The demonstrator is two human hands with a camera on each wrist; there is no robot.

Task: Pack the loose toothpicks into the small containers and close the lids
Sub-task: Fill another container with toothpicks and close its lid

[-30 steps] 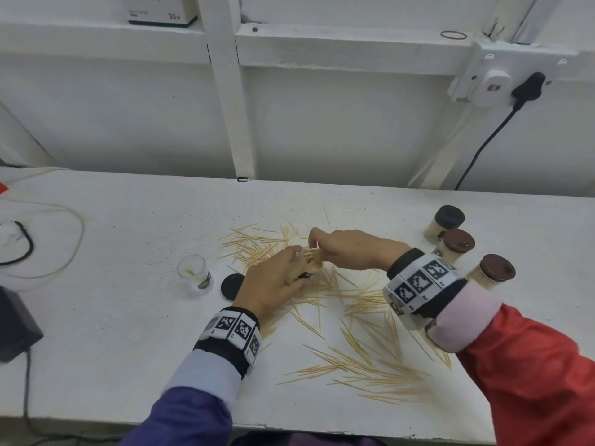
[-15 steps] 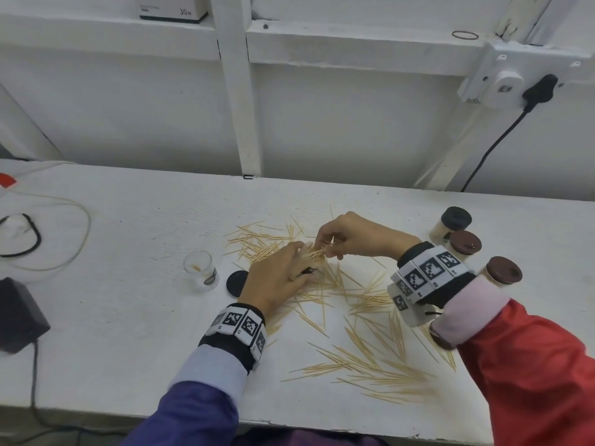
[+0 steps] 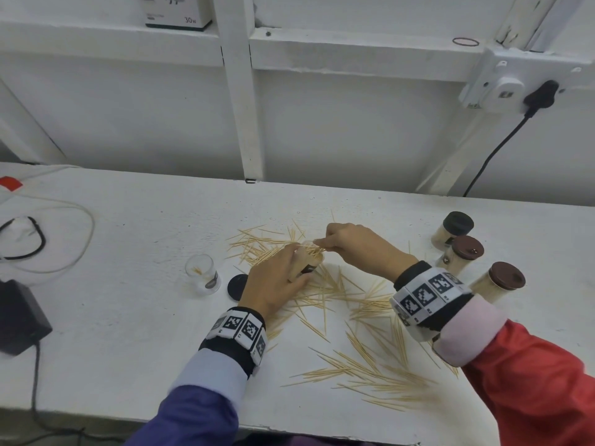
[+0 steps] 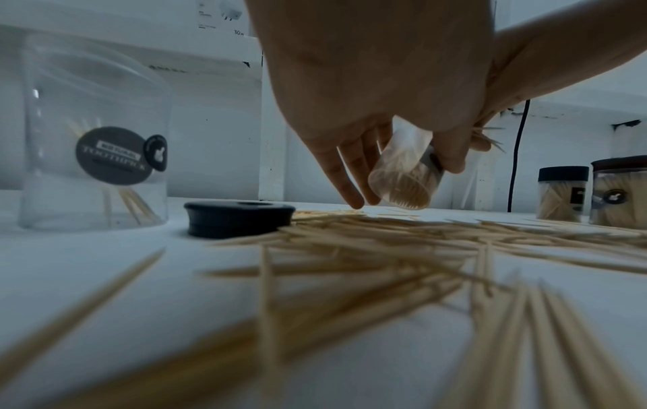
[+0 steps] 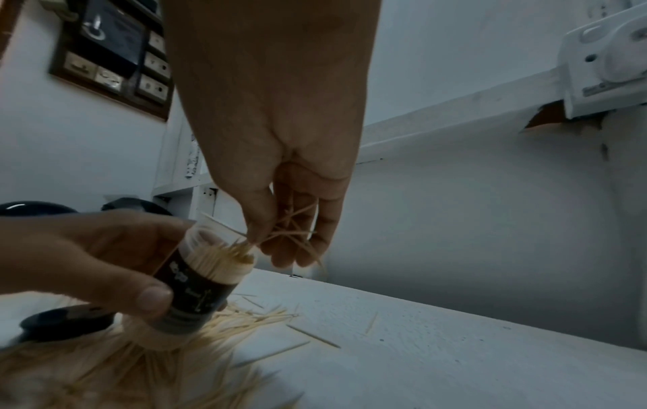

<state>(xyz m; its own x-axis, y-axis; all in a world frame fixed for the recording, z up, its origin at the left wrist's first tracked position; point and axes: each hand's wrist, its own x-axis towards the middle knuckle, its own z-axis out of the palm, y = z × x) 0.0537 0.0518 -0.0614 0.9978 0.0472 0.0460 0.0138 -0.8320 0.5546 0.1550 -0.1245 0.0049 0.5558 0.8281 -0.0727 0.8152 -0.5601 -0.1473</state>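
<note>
**Toothpicks going into a tilted jar at mid-table**

Nearest the table's front edge (image 3: 96, 365), a loose scatter of toothpicks (image 3: 363, 371) fans out toward 5 o'clock from the hands, thin pale sticks crossing one another — too many to count; the spread runs on under both wrists and out past the hands toward 12 o'clock. At the centre the left hand (image 3: 277, 281) is wrapped round a small clear container (image 5: 199, 279), tilted with its open mouth toward the right hand; a dark label bands its middle and it is packed nearly full of upright sticks. The right hand (image 3: 357, 246) pinches a small bunch of toothpicks (image 5: 290, 232) right at that mouth, tips touching the sticks already inside; several splay loose between the fingers. Just at 9 o'clock of the left hand one black lid (image 3: 237, 286) lies flat on the table, and beyond it at 9 o'clock one open clear jar (image 3: 203, 275) stands upright holding only a few sticks. At 3 o'clock, past the right wrist, three lidded jars (image 3: 463, 255) stand close in a row — one black cap, two brown — all filled; at far 9 o'clock a white cable (image 3: 64, 217) loops beside a black adapter (image 3: 19, 317); at 1 o'clock a black plug (image 3: 541, 94) sits in a wall socket.
</note>
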